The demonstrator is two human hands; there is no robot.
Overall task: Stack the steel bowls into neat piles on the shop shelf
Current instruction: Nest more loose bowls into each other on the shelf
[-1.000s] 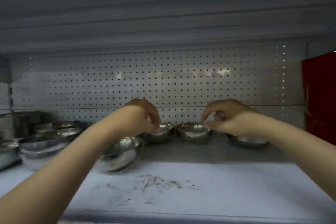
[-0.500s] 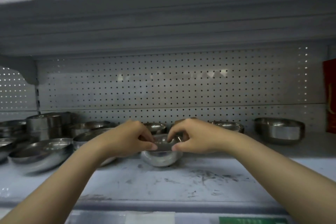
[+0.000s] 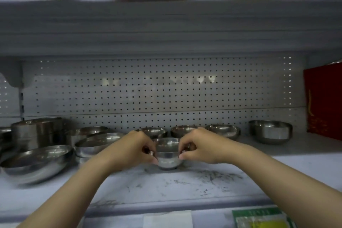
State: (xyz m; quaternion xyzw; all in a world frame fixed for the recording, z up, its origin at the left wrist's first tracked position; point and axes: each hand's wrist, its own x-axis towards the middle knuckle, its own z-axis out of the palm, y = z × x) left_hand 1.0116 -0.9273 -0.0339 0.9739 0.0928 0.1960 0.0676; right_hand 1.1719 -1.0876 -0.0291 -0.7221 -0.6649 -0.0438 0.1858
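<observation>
Both hands are gripping the small steel bowl [image 3: 168, 153] by its rim: left hand [image 3: 135, 149] on its left side, right hand [image 3: 199, 146] on its right. The bowl is sitting upright, mouth upward, mid-shelf [image 3: 185, 187]. Its contents cannot be determined. Larger bowls [image 3: 37, 161] are resting at left.

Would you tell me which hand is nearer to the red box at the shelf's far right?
Right. The right hand grips the small bowl on the side toward the red box, still well short of it; the left hand grips the bowl's opposite side, farther away.
</observation>
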